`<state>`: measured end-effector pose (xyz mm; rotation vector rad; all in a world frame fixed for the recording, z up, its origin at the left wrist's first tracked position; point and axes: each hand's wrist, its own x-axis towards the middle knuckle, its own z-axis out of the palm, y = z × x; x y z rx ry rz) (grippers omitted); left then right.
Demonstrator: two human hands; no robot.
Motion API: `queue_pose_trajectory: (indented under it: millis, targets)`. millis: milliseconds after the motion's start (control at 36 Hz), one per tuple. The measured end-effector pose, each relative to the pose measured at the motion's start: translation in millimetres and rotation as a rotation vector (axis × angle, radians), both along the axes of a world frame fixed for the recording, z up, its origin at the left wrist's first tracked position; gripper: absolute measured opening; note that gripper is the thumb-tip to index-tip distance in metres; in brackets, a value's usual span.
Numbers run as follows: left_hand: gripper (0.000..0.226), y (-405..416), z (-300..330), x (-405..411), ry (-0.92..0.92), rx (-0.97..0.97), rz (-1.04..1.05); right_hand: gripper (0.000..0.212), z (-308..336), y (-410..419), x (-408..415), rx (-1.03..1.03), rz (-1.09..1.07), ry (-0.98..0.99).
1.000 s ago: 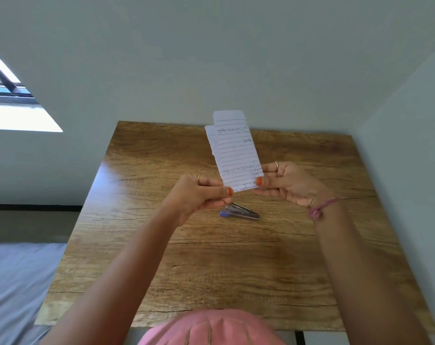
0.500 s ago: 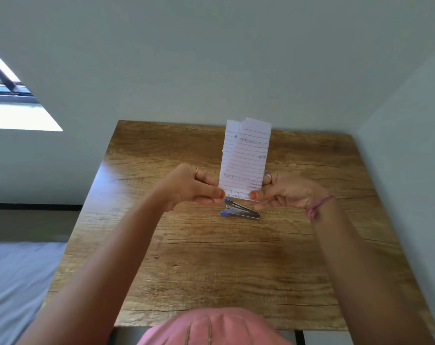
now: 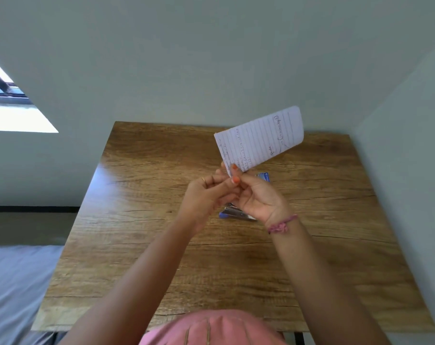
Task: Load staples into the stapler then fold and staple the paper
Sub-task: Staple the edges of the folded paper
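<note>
Both hands meet above the table (image 3: 141, 245) — the right hand (image 3: 260, 199) pinches the folded paper's (image 3: 260, 140) lower corner, the left hand (image 3: 206, 197) pinching beside it. The paper tilts up-right. The stapler (image 3: 236, 214) lies beneath — a small blue box (image 3: 263, 176) nearby.

Home bedroom: wooden table (image 3: 141, 245) beside grey-sheeted bed (image 3: 14, 290), window (image 3: 9, 105).

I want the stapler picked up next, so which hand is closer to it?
Right, narrowly. The right hand has its wrist just above the stapler and hides its right end; the left hand hovers up and left. Both pinch the paper.
</note>
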<state>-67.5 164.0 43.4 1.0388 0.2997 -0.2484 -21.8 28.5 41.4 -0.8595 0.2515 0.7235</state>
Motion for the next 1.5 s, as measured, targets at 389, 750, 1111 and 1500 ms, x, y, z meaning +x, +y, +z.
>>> queue_pose_trajectory:
  millis: [389,750,1111,1500]
  targets:
    - [0.013,-4,-5,-3,-0.036,0.085,0.184,0.046,-3,13,-8,0.001,-0.047,0.031]
    - [0.014,-5,3,-9,-0.067,0.217,0.375,0.03,10,-38,21,-0.076,-0.279,0.075]
    - [0.013,29,3,-2,-0.077,0.14,0.494,0.02,10,-106,35,-0.036,-0.651,0.038]
    - [0.012,4,0,-11,-0.169,-0.004,0.331,0.052,13,5,-19,-0.096,-0.069,-0.057]
